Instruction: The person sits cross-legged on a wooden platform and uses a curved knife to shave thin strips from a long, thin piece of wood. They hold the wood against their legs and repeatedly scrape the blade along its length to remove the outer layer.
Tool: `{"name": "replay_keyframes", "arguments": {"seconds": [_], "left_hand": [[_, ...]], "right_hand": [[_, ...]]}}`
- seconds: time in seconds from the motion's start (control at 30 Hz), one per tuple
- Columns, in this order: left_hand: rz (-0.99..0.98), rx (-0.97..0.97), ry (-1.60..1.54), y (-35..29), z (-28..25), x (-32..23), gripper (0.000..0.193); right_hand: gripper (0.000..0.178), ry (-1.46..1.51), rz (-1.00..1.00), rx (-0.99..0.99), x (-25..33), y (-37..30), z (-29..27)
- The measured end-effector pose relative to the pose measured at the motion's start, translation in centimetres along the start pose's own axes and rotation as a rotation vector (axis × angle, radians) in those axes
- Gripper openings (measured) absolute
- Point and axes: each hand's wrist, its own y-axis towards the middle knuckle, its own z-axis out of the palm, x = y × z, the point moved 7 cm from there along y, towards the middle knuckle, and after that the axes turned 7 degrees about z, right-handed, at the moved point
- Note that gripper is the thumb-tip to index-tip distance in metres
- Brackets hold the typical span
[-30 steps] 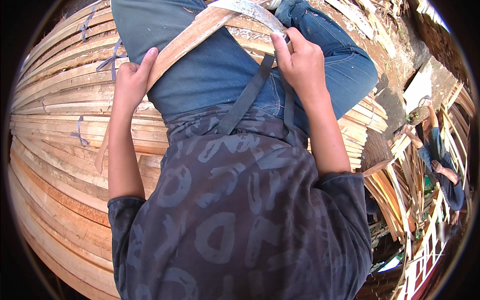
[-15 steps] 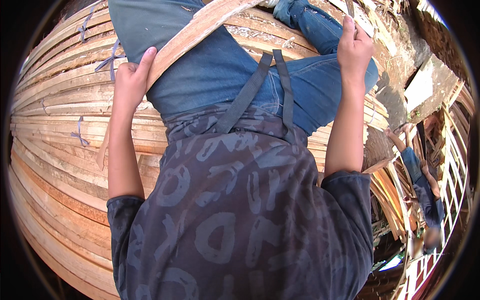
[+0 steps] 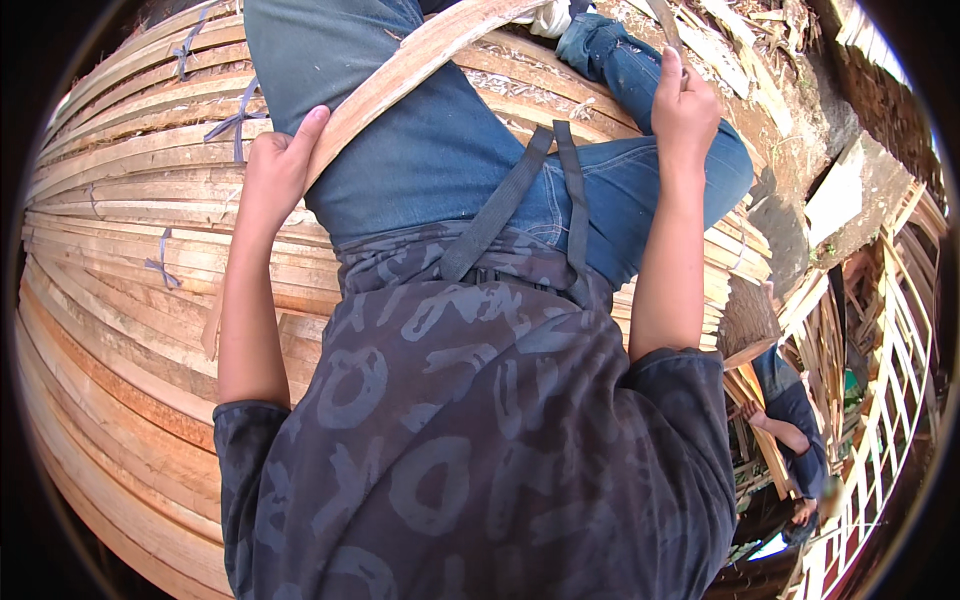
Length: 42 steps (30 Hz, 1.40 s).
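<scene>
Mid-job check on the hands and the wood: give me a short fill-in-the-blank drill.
1. The wooden strip crosses over the ____ leg of the blue jeans.
2. On the left hand, the digit seen against the wooden strip is the ____.
3. The right hand holds a narrow dark tool, cut off by the picture's ____ edge.

Missing words: left; thumb; top.

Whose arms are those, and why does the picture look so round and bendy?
No robot here! A person wears a camera on their head, looking down through a very wide lens that bends straight edges. So you see their own shirt and jeans. The left hand holds a long wooden strip. The right hand grips something thin and dark; I can't tell exactly what. Around them lie stacked boards, some tied. Another person is off to the right.
</scene>
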Motion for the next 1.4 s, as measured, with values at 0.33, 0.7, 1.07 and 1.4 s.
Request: {"name": "replay_keyframes", "arguments": {"seconds": [0.33,0.7,1.07,1.4], "left_hand": [[-0.025,0.01,0.038,0.5,0.0,-0.3,0.074],[-0.041,0.051,0.027,0.4,-0.1,-0.4,0.072],[-0.04,0.008,0.081,0.6,-0.1,-1.3,0.077],[-0.03,-0.003,0.038,0.7,0.1,-0.4,0.073]], "right_hand": [[0.054,0.046,0.08,-0.088,-5.3,-0.1,-8.2],[0.061,-0.125,-0.266,0.109,6.0,-2.6,0.9],[0.049,-0.083,-0.191,-0.035,4.1,2.3,-1.4],[0.064,-0.186,-0.255,0.16,7.3,-2.9,0.0]]}}
